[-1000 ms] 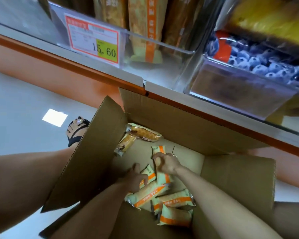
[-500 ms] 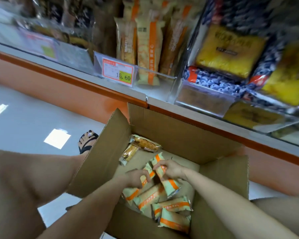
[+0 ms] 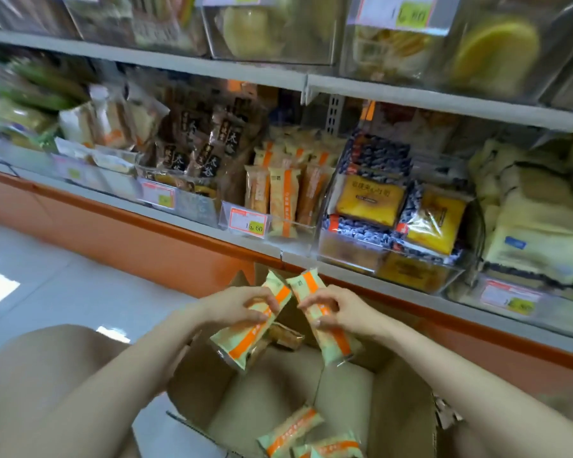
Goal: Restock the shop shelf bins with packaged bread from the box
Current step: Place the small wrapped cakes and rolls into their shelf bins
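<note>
Pale green wrap with a broad orange stripe is seen on the left bread packet (image 3: 242, 345) and the right bread packet (image 3: 338, 345). Plain brown is shown by the cardboard box (image 3: 344, 408). The shelf base (image 3: 146, 239) is painted orange; the price tag (image 3: 247, 223) is edged red, patched yellow-green.

Over the open cardboard box (image 3: 401, 401), the left hand (image 3: 235, 309) grips one bread packet (image 3: 245, 338) and the right hand (image 3: 338, 309) grips another (image 3: 334, 342), both pale green with an orange stripe. More packets (image 3: 288, 431) lie in the box. Behind, a clear shelf bin (image 3: 298, 226) holds like packets upright beside a price tag (image 3: 248, 223).
</note>
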Action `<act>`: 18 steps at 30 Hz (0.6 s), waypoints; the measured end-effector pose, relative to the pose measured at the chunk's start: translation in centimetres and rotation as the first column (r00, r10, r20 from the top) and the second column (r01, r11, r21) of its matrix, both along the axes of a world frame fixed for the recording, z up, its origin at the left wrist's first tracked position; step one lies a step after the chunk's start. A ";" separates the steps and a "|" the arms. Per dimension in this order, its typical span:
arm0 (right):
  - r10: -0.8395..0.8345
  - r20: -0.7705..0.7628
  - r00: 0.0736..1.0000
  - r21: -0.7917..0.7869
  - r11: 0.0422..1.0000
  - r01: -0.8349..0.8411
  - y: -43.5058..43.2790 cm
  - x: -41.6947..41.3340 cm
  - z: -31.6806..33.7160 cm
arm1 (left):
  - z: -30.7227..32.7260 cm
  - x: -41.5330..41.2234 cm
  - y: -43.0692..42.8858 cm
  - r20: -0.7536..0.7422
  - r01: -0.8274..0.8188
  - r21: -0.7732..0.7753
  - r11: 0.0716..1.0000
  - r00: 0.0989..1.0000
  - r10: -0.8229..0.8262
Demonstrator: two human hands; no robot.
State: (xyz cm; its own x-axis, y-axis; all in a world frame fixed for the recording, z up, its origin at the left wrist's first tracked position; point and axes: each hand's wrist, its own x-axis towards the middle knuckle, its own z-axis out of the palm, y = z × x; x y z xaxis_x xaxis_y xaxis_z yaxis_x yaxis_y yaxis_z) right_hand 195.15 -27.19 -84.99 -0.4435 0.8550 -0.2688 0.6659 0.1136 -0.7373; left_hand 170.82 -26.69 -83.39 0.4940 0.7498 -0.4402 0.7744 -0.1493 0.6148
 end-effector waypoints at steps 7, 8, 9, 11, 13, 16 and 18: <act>-0.079 -0.168 0.983 0.272 0.954 0.124 3.5 -0.5 9.9 | 7.0 -0.4 4.3 0.499 -0.266 0.196 0.944 0.856 0.138; -0.095 -0.224 0.970 0.287 0.945 0.159 4.3 -0.7 10.6 | 7.3 -0.1 5.1 0.541 -0.304 0.243 0.921 0.831 0.132; -0.105 -0.276 0.956 0.305 0.933 0.190 5.2 -1.0 11.2 | 7.5 0.0 6.1 0.585 -0.341 0.276 0.899 0.801 0.124; -0.107 -0.327 0.939 0.362 0.903 0.229 6.9 -1.5 12.1 | 8.1 0.3 7.7 0.673 -0.403 0.286 0.869 0.731 0.118; -0.107 -0.339 0.935 0.394 0.886 0.244 8.8 -2.0 12.6 | 8.6 0.6 9.2 0.727 -0.443 0.295 0.846 0.679 0.102; -0.109 -0.310 0.944 0.418 0.877 0.238 11.4 -2.8 12.5 | 9.1 0.8 11.4 0.768 -0.476 0.306 0.824 0.636 0.083; -0.099 -0.283 0.954 0.417 0.883 0.216 12.8 -3.3 12.1 | 8.9 1.1 13.0 0.749 -0.471 0.324 0.820 0.658 0.082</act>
